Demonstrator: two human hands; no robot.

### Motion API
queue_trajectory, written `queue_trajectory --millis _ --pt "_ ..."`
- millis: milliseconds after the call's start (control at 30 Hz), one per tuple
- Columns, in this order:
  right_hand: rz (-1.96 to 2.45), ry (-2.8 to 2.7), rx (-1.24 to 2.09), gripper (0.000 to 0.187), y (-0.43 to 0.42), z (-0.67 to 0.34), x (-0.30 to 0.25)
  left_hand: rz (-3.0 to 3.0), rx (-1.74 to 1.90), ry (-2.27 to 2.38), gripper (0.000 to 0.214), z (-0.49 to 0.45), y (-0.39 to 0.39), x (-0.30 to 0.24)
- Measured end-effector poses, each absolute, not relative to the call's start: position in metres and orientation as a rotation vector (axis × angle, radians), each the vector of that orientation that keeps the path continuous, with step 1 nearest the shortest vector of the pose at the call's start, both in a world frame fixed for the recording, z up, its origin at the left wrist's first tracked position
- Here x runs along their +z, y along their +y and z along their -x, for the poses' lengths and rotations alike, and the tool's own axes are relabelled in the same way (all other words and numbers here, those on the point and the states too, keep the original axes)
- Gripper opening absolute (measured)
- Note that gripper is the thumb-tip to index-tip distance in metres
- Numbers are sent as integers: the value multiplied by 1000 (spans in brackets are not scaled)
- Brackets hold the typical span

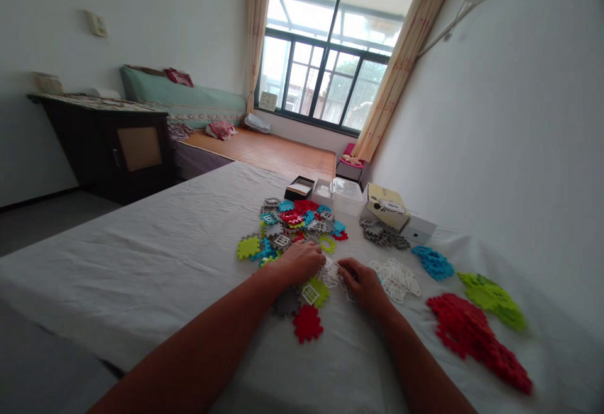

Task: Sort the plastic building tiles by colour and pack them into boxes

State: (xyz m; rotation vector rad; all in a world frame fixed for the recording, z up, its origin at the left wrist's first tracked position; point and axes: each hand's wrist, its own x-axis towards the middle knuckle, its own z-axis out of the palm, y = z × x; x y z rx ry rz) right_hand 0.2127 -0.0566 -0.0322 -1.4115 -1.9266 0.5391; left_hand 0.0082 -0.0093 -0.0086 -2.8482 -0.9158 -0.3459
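Observation:
My left hand point(302, 262) and my right hand point(362, 280) meet over some small white interlocking plastic pieces point(331, 274) on a table covered with a white cloth point(165, 263). Both hands have their fingers curled onto these white pieces. A mixed heap of coloured pieces point(295, 222) lies just beyond my left hand. A red piece point(307, 323) and a yellow-green piece with a white one point(315, 292) lie under my left wrist.
Sorted piles lie to the right: white point(399, 279), grey point(384, 234), blue point(433, 262), green point(493, 299), red point(474, 338). Boxes point(384, 206) and a clear container point(346, 190) stand at the far edge. A dark cabinet point(108, 143) and a bed stand beyond.

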Motion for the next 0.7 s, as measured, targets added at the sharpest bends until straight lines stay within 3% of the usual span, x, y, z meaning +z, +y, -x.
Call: queue_trajectory --millis 700 --pt "1433 -1944 557 31 -56 -213 -32 2861 -346 -896 14 -10 -14 -5"
